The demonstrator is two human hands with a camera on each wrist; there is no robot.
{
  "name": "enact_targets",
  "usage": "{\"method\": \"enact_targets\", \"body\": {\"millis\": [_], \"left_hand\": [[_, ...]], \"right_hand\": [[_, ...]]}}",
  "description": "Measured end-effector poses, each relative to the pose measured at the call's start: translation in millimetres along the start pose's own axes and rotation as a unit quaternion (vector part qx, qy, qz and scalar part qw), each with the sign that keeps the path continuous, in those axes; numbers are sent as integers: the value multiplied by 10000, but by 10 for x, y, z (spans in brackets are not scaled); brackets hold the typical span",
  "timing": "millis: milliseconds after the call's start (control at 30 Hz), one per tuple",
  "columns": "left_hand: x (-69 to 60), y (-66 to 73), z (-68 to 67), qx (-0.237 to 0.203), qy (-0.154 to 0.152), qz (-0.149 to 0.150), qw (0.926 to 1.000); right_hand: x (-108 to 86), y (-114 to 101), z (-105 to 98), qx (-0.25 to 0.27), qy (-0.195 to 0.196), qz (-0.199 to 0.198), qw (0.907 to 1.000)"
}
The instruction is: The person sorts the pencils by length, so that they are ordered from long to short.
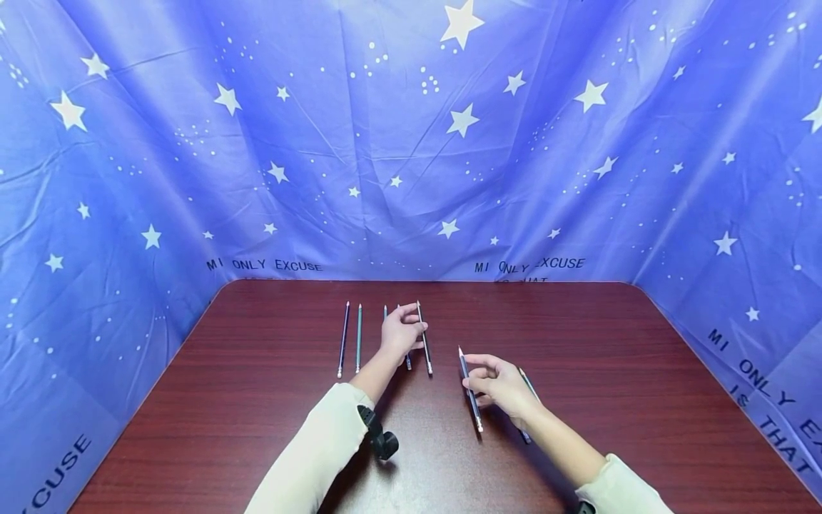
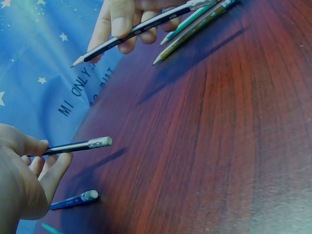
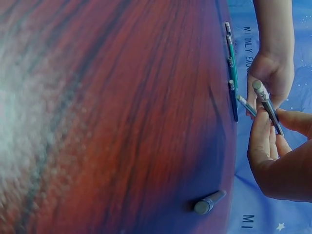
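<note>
My left hand (image 1: 401, 334) pinches a dark pencil (image 1: 424, 343) between thumb and fingers, its eraser end towards me. In the left wrist view, that pencil's white eraser (image 2: 100, 142) is raised above the table. To the right and nearer, my right hand (image 1: 504, 389) grips another dark pencil (image 1: 471, 394) by the middle, sharpened tip pointing away and tilted up. A dark blue pencil (image 1: 343, 340) and a teal pencil (image 1: 359, 340) lie left of my left hand. More pencils are partly hidden beneath it. Under my right hand lie a green pencil (image 2: 187, 27) and an olive pencil (image 2: 195, 34).
The reddish-brown wooden table (image 1: 257, 428) runs back to a blue star-printed cloth (image 1: 385, 143), which hangs behind it and at both sides. A black wrist camera (image 1: 382, 439) sits at my left sleeve (image 1: 315, 450).
</note>
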State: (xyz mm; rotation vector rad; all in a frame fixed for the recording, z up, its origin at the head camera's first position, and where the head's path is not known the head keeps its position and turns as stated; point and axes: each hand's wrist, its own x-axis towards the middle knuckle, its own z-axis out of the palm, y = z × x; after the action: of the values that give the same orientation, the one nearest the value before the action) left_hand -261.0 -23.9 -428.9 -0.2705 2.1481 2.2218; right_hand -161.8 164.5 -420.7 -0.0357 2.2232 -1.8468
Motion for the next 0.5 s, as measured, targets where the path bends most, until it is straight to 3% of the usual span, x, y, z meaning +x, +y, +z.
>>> {"method": "enact_targets", "body": {"millis": [500], "left_hand": [[212, -82, 103, 470, 195, 97, 9987]], "right_hand": [[-1, -2, -10, -11, -12, -32, 10000]]}}
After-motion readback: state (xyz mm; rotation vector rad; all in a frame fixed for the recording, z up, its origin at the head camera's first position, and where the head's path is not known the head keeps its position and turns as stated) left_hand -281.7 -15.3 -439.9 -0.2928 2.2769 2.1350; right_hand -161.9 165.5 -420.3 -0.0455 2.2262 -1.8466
